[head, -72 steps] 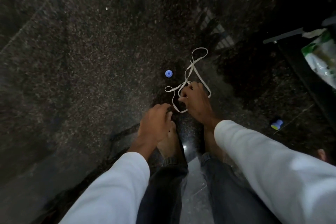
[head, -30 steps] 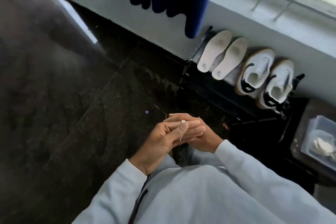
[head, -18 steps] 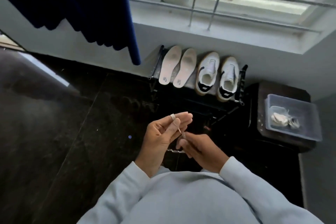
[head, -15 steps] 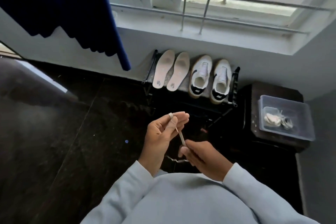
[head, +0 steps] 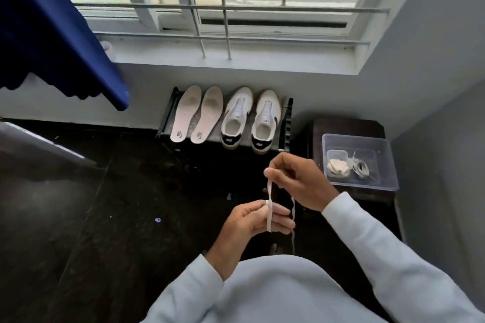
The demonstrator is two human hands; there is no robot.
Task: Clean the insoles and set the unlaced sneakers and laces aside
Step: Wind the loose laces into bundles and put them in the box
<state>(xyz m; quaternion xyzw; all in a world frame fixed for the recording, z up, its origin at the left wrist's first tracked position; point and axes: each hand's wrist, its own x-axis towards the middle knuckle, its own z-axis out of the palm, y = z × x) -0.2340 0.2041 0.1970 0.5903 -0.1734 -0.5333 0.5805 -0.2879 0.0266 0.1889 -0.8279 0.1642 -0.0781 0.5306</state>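
Before two insoles (head: 185, 115) and two sneakers (head: 237, 117), left hand (head: 249, 225) and right hand (head: 298, 178) pinch one lace (head: 269, 193).

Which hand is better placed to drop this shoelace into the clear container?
Right. The right hand pinches the shoelace and is nearer the clear container on that side; the left hand has it looped over its fingers.

Pinched lace (head: 269, 191) with right hand (head: 296, 178) above; held it looped over left hand (head: 249, 221) below. Faced insoles (head: 185, 114) and unlaced sneakers (head: 265, 119), leaning side by side on rack (head: 287, 123) under window (head: 223, 8). Tub (head: 388, 165) right of rack.
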